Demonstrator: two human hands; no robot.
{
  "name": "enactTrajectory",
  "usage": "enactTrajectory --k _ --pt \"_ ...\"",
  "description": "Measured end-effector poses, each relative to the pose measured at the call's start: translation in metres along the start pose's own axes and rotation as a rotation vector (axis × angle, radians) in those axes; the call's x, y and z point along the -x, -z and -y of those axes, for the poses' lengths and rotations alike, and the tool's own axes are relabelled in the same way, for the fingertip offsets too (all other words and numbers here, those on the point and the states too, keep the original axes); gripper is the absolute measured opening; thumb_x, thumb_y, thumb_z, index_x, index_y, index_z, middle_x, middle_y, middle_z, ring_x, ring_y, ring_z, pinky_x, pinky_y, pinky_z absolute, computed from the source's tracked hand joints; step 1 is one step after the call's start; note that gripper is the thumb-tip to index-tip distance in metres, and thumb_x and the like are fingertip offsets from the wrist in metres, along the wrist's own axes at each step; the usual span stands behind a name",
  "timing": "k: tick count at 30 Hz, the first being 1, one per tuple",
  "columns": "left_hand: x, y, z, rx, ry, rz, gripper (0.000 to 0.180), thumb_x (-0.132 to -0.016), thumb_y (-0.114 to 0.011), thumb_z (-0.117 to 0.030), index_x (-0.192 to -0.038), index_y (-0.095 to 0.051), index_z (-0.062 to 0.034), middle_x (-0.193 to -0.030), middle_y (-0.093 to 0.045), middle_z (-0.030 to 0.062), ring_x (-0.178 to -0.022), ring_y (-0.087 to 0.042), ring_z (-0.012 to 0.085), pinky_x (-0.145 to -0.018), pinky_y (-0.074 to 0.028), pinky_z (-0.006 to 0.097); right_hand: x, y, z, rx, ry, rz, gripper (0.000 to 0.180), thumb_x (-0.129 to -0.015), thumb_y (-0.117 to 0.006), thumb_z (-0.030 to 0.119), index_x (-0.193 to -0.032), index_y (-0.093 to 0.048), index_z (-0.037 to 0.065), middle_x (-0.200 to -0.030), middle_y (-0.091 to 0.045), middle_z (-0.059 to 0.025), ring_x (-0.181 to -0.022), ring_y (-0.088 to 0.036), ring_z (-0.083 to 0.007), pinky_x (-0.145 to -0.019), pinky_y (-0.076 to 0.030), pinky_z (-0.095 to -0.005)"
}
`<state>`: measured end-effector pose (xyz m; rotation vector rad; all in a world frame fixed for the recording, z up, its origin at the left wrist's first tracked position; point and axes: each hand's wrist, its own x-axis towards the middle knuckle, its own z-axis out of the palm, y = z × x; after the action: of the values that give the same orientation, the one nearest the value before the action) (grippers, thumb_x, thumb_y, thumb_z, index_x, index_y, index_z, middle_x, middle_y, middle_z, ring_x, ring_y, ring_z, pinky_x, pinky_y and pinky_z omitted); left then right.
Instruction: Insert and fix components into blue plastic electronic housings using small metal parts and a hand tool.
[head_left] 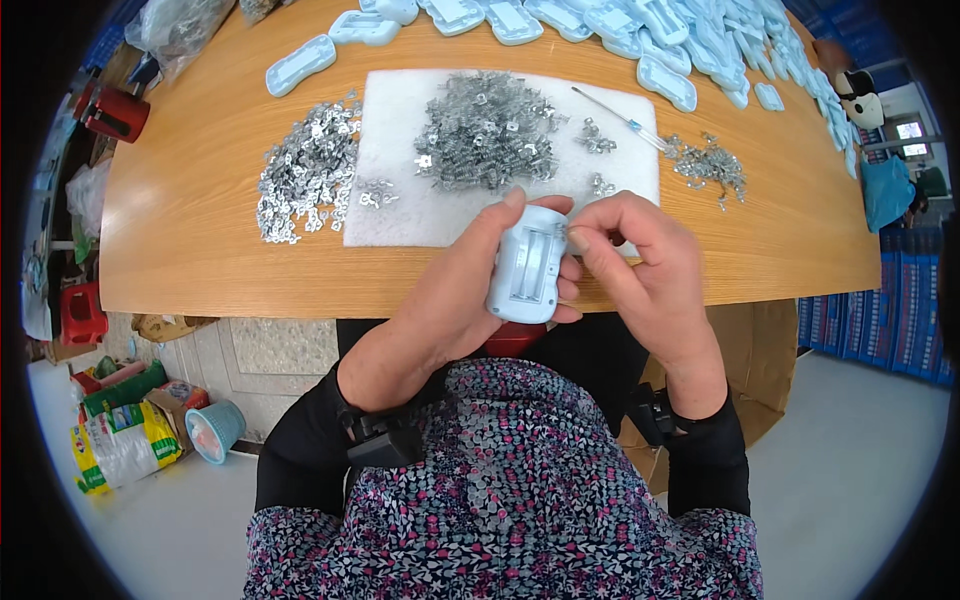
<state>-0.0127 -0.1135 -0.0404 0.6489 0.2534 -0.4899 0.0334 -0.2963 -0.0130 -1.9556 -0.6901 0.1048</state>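
My left hand (465, 268) is wrapped round a light blue plastic casing (541, 305), held upright just over the table's near edge. A long battery compartment with two channels faces up. Thumb and forefinger of my right hand (640, 262) are pinched together at the casing's upper right side, by the end of the compartment. Whatever lies between those fingertips is too small to make out. Behind the casing, a heap of metal springs (485, 130) covers much of a white foam mat (390, 110).
Flat metal contacts (305, 170) are piled left of the mat; smaller metal pieces (708, 168) lie to its right. A thin screwdriver (628, 122) rests across the mat's right edge. Many more blue casings (690, 40) crowd the far side of the wooden table (200, 190).
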Motion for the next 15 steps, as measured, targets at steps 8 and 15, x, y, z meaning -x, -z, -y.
enactTrajectory --k 8,15 --pt "0.001 -0.001 0.006 -0.034 0.069 -0.058 0.053 -0.109 -0.027 -0.046 -0.14 -0.044 -0.0058 -0.104 -0.065 0.0114 -0.086 -0.069 0.021 -0.075 -0.063 0.044 -0.002 -0.013 0.004 0.56 0.261 0.069 0.012 -0.086 -0.066 0.013 -0.097 -0.068 0.009 -0.089 -0.066 -0.0067 -0.084 -0.063 -0.0301 -0.077 -0.045 -0.04" --pt "0.002 0.006 0.005 -0.038 0.028 0.001 0.057 -0.109 -0.029 -0.046 -0.147 -0.035 -0.0048 -0.104 -0.066 0.0151 -0.086 -0.07 0.0236 -0.071 -0.062 0.041 0.007 -0.009 0.006 0.278 0.091 -0.07 0.017 -0.087 -0.067 0.01 -0.103 -0.069 0.006 -0.088 -0.067 -0.0108 -0.08 -0.065 -0.0247 -0.07 -0.049 -0.0361"
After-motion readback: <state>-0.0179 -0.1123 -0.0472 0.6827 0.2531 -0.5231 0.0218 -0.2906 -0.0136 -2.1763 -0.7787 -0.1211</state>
